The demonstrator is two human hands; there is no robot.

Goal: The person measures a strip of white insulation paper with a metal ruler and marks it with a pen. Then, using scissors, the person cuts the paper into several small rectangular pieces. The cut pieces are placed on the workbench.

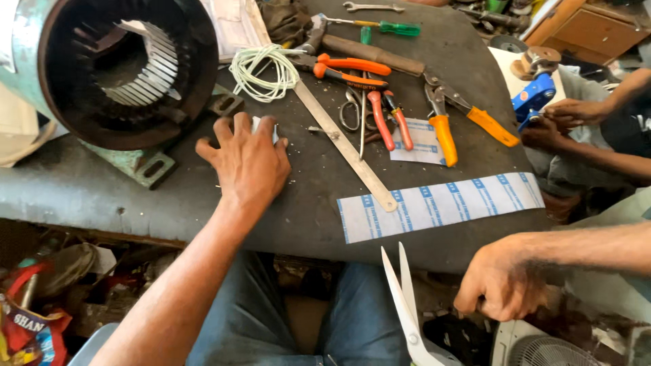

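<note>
Your left hand (247,163) lies flat, fingers spread, on a small white piece (264,124); your right hand (502,281) grips open scissors (407,305) below the tabletop's (102,196) near edge, blades up, risking a jab

A: What sort of place is this?
B: A repair workshop: dark worn workbench (88,190), open green motor stator housing (115,68), orange-handled pliers (349,70), long steel ruler (342,144), scattered clutter.

left hand (249,163) flat on bench (81,190), beside motor stator (115,68) | right hand (505,278) at bench edge, near open scissors (407,305) | paper strip (441,203) by steel ruler (346,146)
</note>
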